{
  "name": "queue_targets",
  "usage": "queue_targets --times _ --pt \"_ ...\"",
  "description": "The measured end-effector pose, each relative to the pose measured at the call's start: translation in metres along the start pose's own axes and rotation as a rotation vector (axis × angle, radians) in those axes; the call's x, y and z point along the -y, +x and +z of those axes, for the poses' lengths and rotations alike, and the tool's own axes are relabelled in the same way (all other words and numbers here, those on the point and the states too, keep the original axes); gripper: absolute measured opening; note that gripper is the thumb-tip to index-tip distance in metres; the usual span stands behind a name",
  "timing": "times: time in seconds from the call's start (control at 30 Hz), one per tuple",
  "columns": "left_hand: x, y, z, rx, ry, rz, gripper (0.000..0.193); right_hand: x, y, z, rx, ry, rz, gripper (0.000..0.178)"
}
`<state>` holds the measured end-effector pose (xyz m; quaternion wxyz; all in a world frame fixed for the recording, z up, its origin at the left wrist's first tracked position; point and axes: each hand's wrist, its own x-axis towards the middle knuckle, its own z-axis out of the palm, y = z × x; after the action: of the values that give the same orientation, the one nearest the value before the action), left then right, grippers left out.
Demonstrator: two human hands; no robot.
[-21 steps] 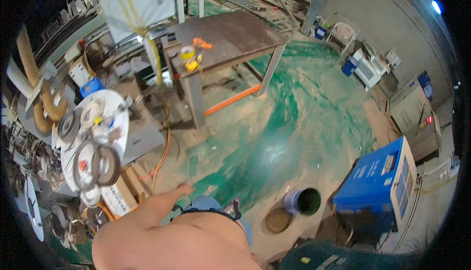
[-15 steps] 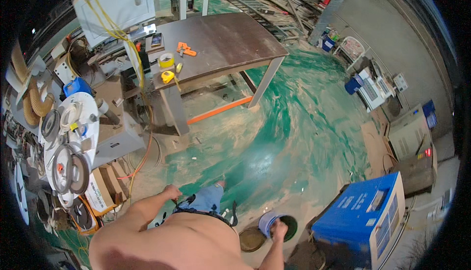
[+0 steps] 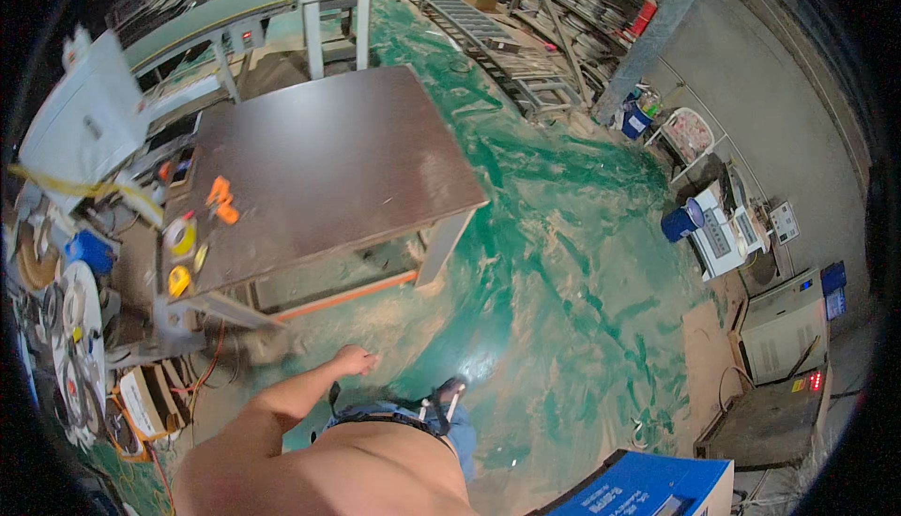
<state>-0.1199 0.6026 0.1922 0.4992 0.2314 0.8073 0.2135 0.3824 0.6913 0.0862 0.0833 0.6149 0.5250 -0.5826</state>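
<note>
One left hand (image 3: 355, 359) out over green floor (image 3: 554, 328), fingers loosely curled — cannot tell whether it holds anything. Table (image 3: 347, 155) just beyond the hand. On its left side, near to far: yellow tape measure (image 3: 178, 280), tape roll (image 3: 187, 240), orange tool (image 3: 222, 202). Ladder (image 3: 450, 11) past the table — loaded shelves (image 3: 591, 19) beside it.

We see a dk brown tabletop (image 3: 347, 169) ctr-left of frame, w/ a pale sheen, & an orange bar (image 3: 347, 297) below. Mid-left we've got an orange tool (image 3: 222, 202), yellow tape roll (image 3: 185, 240) & yellow tape measure (image 3: 178, 280). Floor (image 3: 572, 235), ctr: green w/ sandy-tan streaks. We note blue jeans (image 3: 461, 443) btm ctr, blue box (image 3: 638, 490) w/ white marks btm R, red cylinder (image 3: 643, 19) upper R.
</note>
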Motion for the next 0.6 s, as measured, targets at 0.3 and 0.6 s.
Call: queue_targets --times 0.3,0.6 --pt "-0.215 0.107 -0.017 -0.111 0.101 0.512 0.042 0.19 0.157 -0.156 -0.039 -0.157 -0.03 0.024" --pt "-0.367 0.208 -0.057 -0.045 -0.237 0.674 0.037 0.624 0.281 -0.347 -0.252 0.198 -0.453 0.02"
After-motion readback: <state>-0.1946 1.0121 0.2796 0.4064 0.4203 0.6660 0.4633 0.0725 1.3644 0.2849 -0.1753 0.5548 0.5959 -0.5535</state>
